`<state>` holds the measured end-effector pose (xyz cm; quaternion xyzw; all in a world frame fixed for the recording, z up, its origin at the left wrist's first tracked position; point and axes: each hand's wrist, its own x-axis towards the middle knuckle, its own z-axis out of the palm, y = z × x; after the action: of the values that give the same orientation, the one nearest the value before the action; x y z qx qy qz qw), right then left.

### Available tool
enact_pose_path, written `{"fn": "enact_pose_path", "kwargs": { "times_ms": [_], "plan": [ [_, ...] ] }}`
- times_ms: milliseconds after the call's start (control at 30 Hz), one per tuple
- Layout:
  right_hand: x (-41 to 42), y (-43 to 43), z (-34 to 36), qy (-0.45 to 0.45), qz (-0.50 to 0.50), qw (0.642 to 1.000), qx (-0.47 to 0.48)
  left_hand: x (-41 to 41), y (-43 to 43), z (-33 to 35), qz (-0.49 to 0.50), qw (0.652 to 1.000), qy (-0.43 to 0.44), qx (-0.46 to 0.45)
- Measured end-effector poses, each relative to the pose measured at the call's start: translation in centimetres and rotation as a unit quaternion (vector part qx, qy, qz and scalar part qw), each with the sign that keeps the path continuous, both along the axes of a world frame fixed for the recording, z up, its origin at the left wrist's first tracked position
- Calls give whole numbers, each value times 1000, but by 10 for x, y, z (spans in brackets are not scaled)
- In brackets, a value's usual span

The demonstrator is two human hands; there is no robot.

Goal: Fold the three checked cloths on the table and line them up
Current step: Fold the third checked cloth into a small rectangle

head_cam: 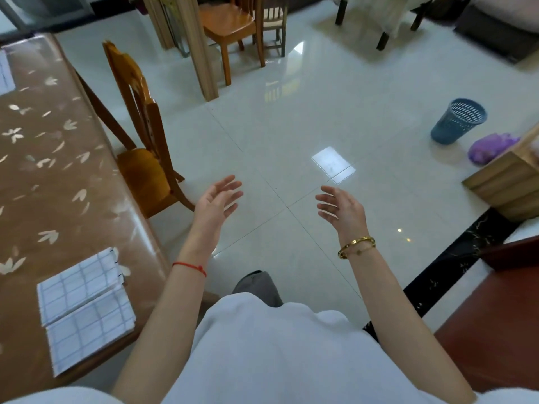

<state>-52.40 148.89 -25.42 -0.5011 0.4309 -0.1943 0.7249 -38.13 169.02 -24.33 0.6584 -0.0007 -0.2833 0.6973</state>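
Observation:
Two folded white cloths with a blue check lie side by side at the near right corner of the brown table (pixel 43 185): one cloth (pixel 77 282) farther from me, the other cloth (pixel 90 328) nearer. A third checked cloth (pixel 5 72) shows partly at the left edge, far up the table. My left hand (pixel 217 201) and my right hand (pixel 339 207) hang over the tiled floor, to the right of the table, palms facing each other, fingers spread, holding nothing.
A wooden chair (pixel 143 147) stands against the table's right side. Farther off are another chair (pixel 233 27) and a wooden post (pixel 201 53). A blue mesh bin (pixel 458 121), a purple bag (pixel 490 147) and a wooden cabinet (pixel 507 182) sit at the right.

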Motion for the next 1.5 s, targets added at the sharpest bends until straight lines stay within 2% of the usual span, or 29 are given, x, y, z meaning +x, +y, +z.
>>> {"fn": "enact_pose_path", "kwargs": {
  "times_ms": [267, 700, 967, 1233, 1500],
  "plan": [
    [70, -58, -5, 5, 25, 1000, -8, 69, -66, -6, 17, 1000, 2, -15],
    [281, -146, 18, -21, 52, 998, -19, 271, -159, 13, 11, 999, -24, -24],
    [376, -186, 10, -19, 71, 997, -6, 354, -190, 11, 39, 999, -4, -28],
    [498, -240, -4, -24, 129, 991, -2, 454, -231, 3, 87, 996, -8, -24],
    [653, -306, 16, -33, 219, 975, -7, 565, -282, 17, 168, 985, -24, -30]
  ]
}}
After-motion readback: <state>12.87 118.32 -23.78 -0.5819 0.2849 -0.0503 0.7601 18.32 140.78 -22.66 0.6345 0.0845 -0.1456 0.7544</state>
